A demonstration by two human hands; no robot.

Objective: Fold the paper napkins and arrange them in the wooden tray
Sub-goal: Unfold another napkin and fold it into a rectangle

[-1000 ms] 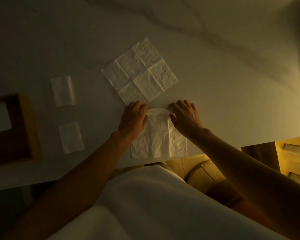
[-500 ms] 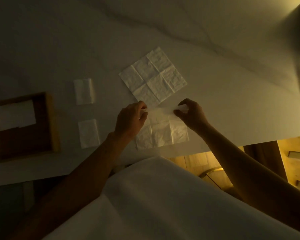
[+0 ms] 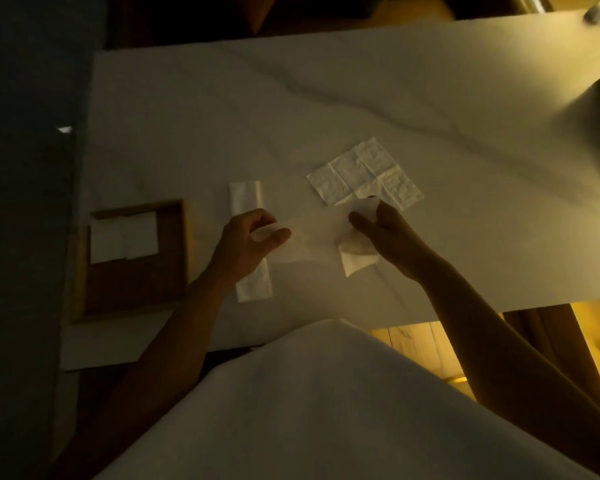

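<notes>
Left hand point(image 3: 245, 245) and right hand point(image 3: 390, 237) pinch the napkin point(image 3: 309, 237) by opposite ends above the table point(image 3: 361, 98).

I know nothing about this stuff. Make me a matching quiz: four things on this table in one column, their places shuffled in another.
Things:
A wooden tray
B open napkin
C held napkin
D folded napkins

Places:
1 pinched between left hand and right hand
2 inside the tray
3 left end of the table
4 flat, beyond the right hand

Pairs: A-3; B-4; C-1; D-2
</notes>
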